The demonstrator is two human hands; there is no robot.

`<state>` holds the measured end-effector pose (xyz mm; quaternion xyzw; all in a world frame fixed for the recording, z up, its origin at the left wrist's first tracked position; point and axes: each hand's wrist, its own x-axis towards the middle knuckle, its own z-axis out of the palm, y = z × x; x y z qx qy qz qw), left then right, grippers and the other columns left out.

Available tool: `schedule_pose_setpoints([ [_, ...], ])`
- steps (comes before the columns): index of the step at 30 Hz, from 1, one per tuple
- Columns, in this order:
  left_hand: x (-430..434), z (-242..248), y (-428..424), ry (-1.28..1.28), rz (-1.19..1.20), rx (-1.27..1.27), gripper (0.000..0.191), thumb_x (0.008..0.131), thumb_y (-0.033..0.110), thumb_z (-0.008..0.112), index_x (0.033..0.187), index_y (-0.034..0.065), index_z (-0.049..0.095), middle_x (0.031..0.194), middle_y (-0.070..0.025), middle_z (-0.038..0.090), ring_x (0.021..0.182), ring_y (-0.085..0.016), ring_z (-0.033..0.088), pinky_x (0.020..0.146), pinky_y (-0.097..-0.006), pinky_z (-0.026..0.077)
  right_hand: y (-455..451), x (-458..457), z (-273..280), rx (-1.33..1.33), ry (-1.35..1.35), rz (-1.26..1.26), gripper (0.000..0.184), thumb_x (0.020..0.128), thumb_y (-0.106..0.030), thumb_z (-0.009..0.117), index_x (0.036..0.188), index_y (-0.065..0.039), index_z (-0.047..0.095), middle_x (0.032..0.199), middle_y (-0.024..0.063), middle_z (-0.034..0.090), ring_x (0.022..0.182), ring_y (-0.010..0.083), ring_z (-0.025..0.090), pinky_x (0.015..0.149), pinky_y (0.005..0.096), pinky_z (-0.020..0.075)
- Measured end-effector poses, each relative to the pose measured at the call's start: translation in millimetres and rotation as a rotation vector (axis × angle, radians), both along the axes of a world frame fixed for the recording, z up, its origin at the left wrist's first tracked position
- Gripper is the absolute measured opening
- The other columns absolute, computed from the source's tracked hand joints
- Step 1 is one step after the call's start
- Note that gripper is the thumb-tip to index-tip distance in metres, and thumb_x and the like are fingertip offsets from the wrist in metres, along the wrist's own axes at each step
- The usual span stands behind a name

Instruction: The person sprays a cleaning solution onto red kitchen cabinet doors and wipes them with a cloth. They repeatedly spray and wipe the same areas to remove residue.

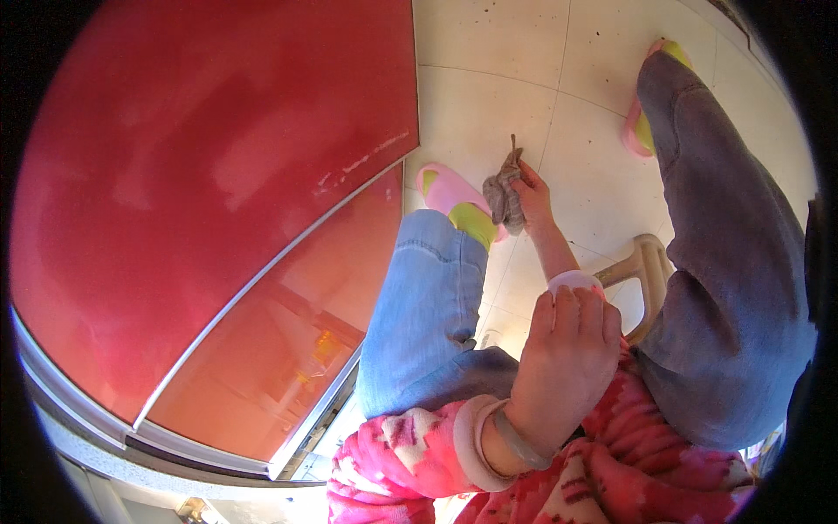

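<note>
My right hand point(533, 196) holds a crumpled grey-brown cloth point(507, 196) above the tiled floor, near the pink slipper point(448, 187) on my left foot. A thin twisted end of the cloth points up past my fingertips. My left hand point(569, 357), with a grey band point(520, 442) round the wrist, lies across my right forearm. Its fingers are curled over the pale cuff point(576, 280) of my right sleeve; the thumb is hidden. Both arms wear a pink patterned fleece point(406, 449).
Glossy red cabinet panels point(229, 131) with metal edging stand at the left. Pale floor tiles point(484, 111) carry small dark specks. A beige plastic stool point(648, 268) shows in part between my jeans-clad legs. Another pink slipper point(635, 131) is on my right foot.
</note>
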<state>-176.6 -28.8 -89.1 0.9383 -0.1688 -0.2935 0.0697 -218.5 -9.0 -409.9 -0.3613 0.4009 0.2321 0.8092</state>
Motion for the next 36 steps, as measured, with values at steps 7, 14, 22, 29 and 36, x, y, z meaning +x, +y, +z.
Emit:
schedule_pose_setpoints([
  [7, -3, 0, 7, 0.052, 0.049, 0.029, 0.03, 0.071, 0.023, 0.061, 0.093, 0.0029, 0.057, 0.094, -0.009, 0.057, 0.09, -0.023, 0.056, 0.08, -0.0331, 0.046, 64, 41, 20, -0.211, -0.308, 0.301, 0.036, 0.084, -0.004, 0.053, 0.12, -0.004, 0.055, 0.108, 0.0147, 0.061, 0.094, 0.0224, 0.06, 0.082, 0.0296, 0.0477],
  [14, -5, -17, 10, 0.077, 0.037, 0.089, 0.033, 0.071, 0.025, 0.062, 0.097, 0.0047, 0.057, 0.095, -0.0076, 0.056, 0.092, -0.022, 0.056, 0.079, -0.0322, 0.046, 115, 77, 18, -0.521, -0.364, 0.313, 0.035, 0.085, -0.012, 0.05, 0.118, -0.002, 0.056, 0.11, 0.0205, 0.055, 0.102, 0.0352, 0.054, 0.09, 0.0367, 0.0427],
  [22, -13, -26, 14, 0.098, 0.043, 0.023, 0.037, 0.076, 0.022, 0.055, 0.107, 0.0031, 0.056, 0.094, -0.0087, 0.056, 0.092, -0.022, 0.055, 0.082, -0.0336, 0.044, 132, 73, 63, -0.378, -0.344, 0.293, 0.032, 0.082, -0.009, 0.051, 0.112, 0.0, 0.06, 0.112, 0.0205, 0.053, 0.103, 0.0348, 0.053, 0.088, 0.0383, 0.0439],
  [29, -9, -25, 18, 0.106, 0.039, -0.002, 0.041, 0.075, 0.023, 0.057, 0.111, 0.0027, 0.056, 0.094, -0.0084, 0.056, 0.095, -0.023, 0.055, 0.084, -0.0341, 0.045, 127, 59, 176, -0.37, -0.765, 0.109, 0.033, 0.078, -0.003, 0.057, 0.111, -0.004, 0.06, 0.102, 0.0139, 0.055, 0.096, 0.0314, 0.057, 0.082, 0.0371, 0.0464],
  [36, -10, -22, 20, 0.184, 0.039, 0.023, 0.042, 0.077, 0.02, 0.053, 0.115, 0.0035, 0.054, 0.098, -0.0104, 0.056, 0.097, -0.025, 0.054, 0.087, -0.0362, 0.042, 139, 67, 135, -0.437, -0.642, 0.039, 0.023, 0.074, -0.001, 0.062, 0.096, -0.006, 0.063, 0.097, 0.0131, 0.057, 0.094, 0.0309, 0.056, 0.082, 0.0367, 0.0457],
])
